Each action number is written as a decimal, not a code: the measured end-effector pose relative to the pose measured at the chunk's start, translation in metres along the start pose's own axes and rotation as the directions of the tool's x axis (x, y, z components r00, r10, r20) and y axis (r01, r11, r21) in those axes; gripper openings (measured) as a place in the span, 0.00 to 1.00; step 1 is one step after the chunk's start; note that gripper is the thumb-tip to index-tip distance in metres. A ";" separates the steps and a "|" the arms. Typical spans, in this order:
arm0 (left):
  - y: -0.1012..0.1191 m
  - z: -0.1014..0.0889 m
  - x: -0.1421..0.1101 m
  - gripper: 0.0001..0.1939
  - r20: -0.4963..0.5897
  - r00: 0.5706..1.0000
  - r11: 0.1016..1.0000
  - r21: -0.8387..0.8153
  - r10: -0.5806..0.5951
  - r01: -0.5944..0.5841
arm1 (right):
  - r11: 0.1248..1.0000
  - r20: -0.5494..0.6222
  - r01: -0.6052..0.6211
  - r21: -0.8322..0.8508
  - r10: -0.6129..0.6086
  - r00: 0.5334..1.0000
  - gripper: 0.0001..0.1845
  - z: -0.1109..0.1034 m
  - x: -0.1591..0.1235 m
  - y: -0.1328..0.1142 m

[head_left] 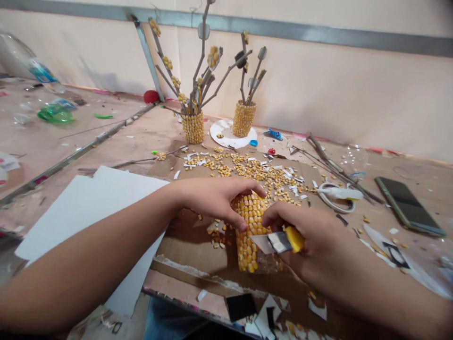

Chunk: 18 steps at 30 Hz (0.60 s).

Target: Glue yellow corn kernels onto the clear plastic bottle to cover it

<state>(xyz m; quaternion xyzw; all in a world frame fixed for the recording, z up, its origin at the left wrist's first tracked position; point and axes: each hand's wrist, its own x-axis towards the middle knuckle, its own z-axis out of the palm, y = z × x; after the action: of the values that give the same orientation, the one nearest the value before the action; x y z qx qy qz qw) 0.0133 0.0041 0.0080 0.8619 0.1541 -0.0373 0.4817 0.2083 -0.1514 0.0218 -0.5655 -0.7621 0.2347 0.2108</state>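
1. Kernel-covered cup (249,212): on brown cardboard (193,243), between both hands.
2. Left hand (214,200): curved around the cup's upper part, thumb on near side.
3. Right hand (306,231): fingers closed on yellow-handled knife (278,242), blade across the cup's near face; contact impossible to tell.
4. Beyond: loose kernels (242,165); farther back, two kernel-covered twig holders (193,127), one on white plate (221,137).

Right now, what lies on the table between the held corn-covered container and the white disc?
The head view shows loose kernels and small white scraps between the container and disc.
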 end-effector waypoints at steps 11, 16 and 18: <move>-0.008 -0.039 -0.014 0.16 -0.170 0.982 0.982 0.156 -0.082 0.109 | 0.997 -0.119 -0.056 0.047 0.061 0.991 0.07 -0.019 0.011 0.018; -0.003 -0.044 -0.025 0.04 0.044 0.962 0.924 0.292 -0.271 0.246 | 0.916 -0.116 -0.088 0.391 0.144 0.983 0.23 -0.027 0.010 -0.003; 0.004 -0.032 -0.028 0.02 0.102 0.938 0.899 0.336 -0.332 0.281 | 0.863 -0.049 -0.105 0.495 0.148 0.988 0.34 -0.026 0.002 -0.013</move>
<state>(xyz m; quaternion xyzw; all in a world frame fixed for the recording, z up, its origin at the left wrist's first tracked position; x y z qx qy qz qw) -0.0151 0.0227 0.0339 0.8870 0.2418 -0.2045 0.3360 0.2133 -0.1494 0.0504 -0.5518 -0.6290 0.4094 0.3637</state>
